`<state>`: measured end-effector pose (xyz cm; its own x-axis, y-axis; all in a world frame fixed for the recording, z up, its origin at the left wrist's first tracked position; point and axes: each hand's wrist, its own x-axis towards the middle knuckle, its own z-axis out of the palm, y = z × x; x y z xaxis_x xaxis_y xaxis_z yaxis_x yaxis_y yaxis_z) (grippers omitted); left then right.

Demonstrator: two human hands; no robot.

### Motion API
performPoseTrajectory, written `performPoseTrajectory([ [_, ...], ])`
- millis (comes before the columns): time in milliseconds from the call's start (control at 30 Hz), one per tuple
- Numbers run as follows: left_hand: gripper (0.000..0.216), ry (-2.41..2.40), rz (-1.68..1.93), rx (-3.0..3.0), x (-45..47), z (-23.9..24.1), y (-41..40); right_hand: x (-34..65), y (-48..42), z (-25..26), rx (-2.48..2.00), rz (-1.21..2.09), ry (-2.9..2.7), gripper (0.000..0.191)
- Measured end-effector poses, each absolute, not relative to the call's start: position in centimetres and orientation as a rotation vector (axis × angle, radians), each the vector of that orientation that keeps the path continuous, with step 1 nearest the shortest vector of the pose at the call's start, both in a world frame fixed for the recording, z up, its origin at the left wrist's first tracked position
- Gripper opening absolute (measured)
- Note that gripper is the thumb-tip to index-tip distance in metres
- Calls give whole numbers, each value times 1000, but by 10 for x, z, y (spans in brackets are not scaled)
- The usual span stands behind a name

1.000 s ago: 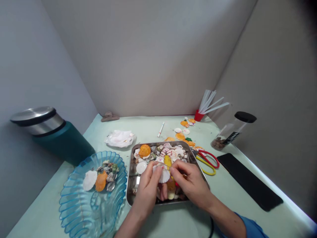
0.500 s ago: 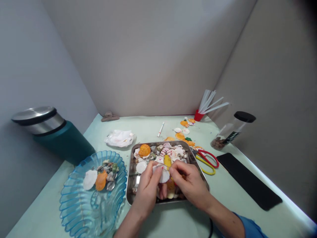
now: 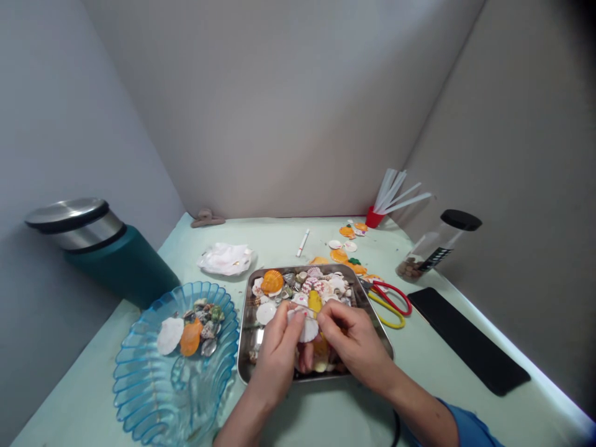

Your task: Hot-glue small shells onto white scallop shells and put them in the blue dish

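Note:
Over a metal tray of seashells, my left hand is closed on a white scallop shell with small reddish spots near its top. My right hand is beside it, thumb and forefinger pinched at the shell's upper right edge. A thin pale strand seems to run between the two sets of fingertips, too fine to make out. Beneath the hands lies a yellow tool, mostly covered. An orange scallop shell and a round white shell rest in the tray.
Left stand a blue ridged dish holding shells and a teal flask. Scissors with red and yellow handles, a black slab and a clear jar are at right. Behind are a plastic bag and a red cup of white sticks.
Both hands keep almost the same place and grip. The white shell in my left hand has shifted very slightly; everything else looks unchanged.

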<state>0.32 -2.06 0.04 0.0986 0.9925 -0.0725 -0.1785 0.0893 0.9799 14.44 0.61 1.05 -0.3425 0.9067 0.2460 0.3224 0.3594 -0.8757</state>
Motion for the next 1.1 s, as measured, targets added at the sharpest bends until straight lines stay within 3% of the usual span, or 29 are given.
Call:
performPoseTrajectory([
  [567, 24, 1034, 1179, 1070, 4, -3, -19, 142, 9, 12, -1092, 942, -1886, 30],
  [700, 26, 1052, 1262, 1022, 0, -2, -15, 154, 13, 20, -1100, 779, -2064, 33],
  [833, 26, 1116, 1403, 964, -6, -2, -12, 179, 12, 27, -1213, 528, -2377, 17],
  [967, 26, 1140, 1447, 916, -8, 0, -10, 191, 5, 18, -1389, 316, -2541, 32],
  [1100, 28, 1155, 1445, 924, -8, 1, -9, 191, 2, 6, -1361, 313, -2545, 32],
])
